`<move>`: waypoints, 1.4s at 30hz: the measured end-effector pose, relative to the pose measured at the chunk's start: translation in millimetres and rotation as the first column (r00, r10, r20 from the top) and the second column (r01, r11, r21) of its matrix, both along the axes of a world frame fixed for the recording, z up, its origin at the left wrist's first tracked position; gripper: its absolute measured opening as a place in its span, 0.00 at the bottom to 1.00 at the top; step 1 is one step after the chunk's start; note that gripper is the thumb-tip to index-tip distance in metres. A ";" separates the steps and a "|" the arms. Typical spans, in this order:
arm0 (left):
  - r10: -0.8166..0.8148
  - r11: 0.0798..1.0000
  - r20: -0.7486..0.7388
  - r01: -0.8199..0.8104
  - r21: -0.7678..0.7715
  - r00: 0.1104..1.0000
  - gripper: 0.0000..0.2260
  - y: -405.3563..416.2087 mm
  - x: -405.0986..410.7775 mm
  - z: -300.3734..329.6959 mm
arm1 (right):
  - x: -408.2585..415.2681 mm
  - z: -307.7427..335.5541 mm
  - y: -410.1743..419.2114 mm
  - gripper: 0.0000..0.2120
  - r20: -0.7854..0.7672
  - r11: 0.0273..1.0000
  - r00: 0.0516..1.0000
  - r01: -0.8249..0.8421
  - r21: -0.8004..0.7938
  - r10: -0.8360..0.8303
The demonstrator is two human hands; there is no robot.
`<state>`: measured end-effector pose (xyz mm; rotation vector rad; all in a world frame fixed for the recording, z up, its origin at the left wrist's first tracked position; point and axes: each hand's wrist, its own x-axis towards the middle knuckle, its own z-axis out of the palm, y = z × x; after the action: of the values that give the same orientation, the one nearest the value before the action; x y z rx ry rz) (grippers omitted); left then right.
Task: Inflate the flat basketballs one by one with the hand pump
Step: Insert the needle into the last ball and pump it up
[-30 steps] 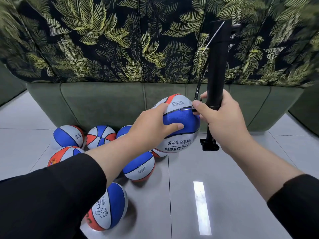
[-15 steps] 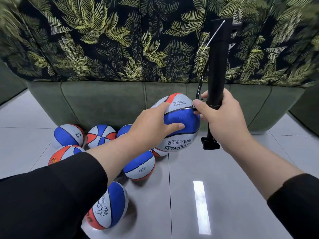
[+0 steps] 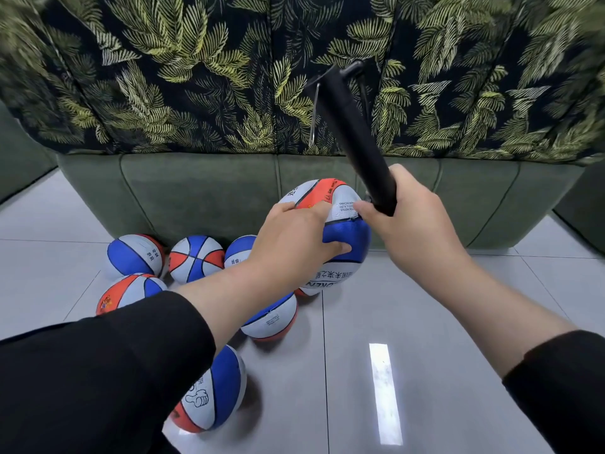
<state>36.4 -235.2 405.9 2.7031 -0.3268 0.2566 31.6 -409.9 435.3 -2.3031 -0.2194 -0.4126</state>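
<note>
A basketball [image 3: 330, 237] is held up above the tiled floor [image 3: 425, 322], in front of the green sofa base [image 3: 203, 188]. It is gripped by the left hand [image 3: 291, 244], whose fingers are curled over its top while the thumb presses into the blue panel, which dents slightly under the pressure. The black hand pump [image 3: 357, 139] is gripped low on its barrel by the right hand [image 3: 409, 224], fingers wrapped round it, and is tilted so that its far end leans up and to the left, against the leaf-patterned cushions [image 3: 196, 77]. The right forefinger is laid on the ball close to the seam, where the needle appears to be seated; the needle itself cannot be made out.

The step in hand is judged to be the connecting of pump and valve, or the steadying of that joint, rather than pumping proper. For the next move, the ball would need to be braced so that one hand is freed for the pump's handle, and the needle kept straight in the valve.

One pump is counted. Seven basketballs are counted in all: the held one, and six lying on the floor [image 3: 196, 257] near the sofa's left front corner, one of them partly hidden behind the left arm
</note>
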 end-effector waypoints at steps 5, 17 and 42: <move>-0.023 0.997 0.052 0.019 0.081 0.998 0.18 -2.6 0.8 -2.6 | 2.1 -7.0 2.7 0.15 -0.021 0.999 1.000 -0.002 0.035 0.003; -0.055 0.996 0.105 0.047 0.078 0.993 0.16 -6.7 2.2 -8.4 | 4.0 -23.7 6.2 0.14 -0.095 0.997 0.995 0.017 0.070 -0.011; -0.021 0.994 -0.112 0.033 0.103 0.994 0.20 4.3 1.8 6.6 | 10.5 -11.7 -21.1 0.05 -0.200 0.970 0.972 -0.080 0.229 0.127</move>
<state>38.2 -230.9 412.4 2.8005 -0.3527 0.0835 42.1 -431.0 423.6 -2.0879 -0.1769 -0.1266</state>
